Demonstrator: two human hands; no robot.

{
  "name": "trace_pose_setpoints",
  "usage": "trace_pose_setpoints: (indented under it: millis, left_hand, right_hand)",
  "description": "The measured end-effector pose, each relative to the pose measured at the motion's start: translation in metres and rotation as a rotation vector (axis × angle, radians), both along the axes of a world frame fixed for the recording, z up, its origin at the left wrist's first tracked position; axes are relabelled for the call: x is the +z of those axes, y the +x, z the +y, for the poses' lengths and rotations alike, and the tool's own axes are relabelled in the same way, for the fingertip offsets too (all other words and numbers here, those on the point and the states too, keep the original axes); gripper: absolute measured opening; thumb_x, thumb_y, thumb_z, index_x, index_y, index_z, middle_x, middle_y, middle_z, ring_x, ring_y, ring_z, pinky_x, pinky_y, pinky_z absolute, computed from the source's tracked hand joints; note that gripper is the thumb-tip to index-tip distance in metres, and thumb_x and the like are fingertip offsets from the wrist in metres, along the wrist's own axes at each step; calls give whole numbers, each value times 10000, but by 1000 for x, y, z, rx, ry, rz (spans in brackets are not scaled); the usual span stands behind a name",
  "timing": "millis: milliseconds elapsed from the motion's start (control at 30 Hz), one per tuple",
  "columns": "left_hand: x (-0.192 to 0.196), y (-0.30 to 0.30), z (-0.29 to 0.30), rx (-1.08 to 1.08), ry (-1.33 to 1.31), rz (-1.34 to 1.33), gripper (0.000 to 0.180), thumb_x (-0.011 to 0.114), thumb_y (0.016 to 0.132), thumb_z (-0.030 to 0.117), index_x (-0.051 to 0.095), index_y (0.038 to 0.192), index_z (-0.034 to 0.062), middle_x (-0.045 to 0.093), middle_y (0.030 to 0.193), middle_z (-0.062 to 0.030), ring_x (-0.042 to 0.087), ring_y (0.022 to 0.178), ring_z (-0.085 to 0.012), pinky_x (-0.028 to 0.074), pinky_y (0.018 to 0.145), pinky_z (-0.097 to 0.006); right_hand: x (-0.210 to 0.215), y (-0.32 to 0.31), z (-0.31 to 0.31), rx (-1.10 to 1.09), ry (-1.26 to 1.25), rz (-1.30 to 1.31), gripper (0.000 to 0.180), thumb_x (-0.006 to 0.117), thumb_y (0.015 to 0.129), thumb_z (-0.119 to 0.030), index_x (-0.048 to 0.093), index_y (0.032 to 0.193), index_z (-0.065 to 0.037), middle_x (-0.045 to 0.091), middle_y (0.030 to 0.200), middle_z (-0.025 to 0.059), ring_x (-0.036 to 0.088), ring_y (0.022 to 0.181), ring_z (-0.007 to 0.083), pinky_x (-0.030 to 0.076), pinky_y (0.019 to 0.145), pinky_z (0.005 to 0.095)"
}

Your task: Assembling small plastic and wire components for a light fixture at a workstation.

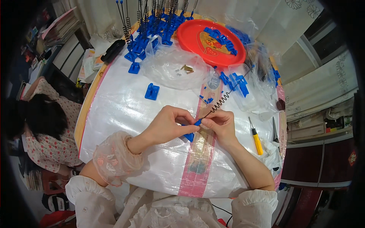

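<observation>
Over the middle of the table, my left hand (167, 123) pinches a small blue plastic piece (198, 122) between thumb and forefinger. Fingertip to fingertip with it, my right hand (221, 127) closes on the same piece where a thin black wire enters. That wire runs up and right into a black coil spring (220, 102), which leads toward blue plastic clips (239, 84). Below my left fingers a blue plastic part (189, 137) shows, partly hidden by them; whether it joins the held piece, I cannot tell. Several tiny blue bits (206, 100) lie just beyond the hands.
A red round tray (186, 36) holds blue parts. Finished-looking blue pieces with upright springs (154, 22) crowd the back left. Brass screws (187, 68) rest on a clear bag (163, 62). A yellow-handled screwdriver (257, 141) lies right. Another person (53, 125) is at left.
</observation>
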State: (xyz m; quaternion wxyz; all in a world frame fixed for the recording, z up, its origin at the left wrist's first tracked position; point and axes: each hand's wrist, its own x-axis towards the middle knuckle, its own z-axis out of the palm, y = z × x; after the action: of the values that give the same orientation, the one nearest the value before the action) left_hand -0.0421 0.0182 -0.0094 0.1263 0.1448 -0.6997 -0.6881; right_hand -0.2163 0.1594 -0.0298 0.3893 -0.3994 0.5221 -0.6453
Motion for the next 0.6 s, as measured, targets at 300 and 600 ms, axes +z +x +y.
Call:
trace_pose_setpoints:
  millis: [300,600]
  left_hand:
    - [3,-2,1,12,-29,-19,148,819,829,77,752,916,-22,754,882,-67,702,828,-105,564,769,-259]
    - [3,-2,3,44,-2,-33,142,830,827,92,756,897,-7,750,845,-56,693,780,-89,544,701,-234]
  right_hand:
    - [0,0,3,-5,-18,10,75,755,849,66,735,920,78,692,916,100,700,801,163,561,716,291]
    - [0,1,1,-2,-42,28,90,775,842,49,741,922,68,669,907,76,677,799,142,544,707,282]
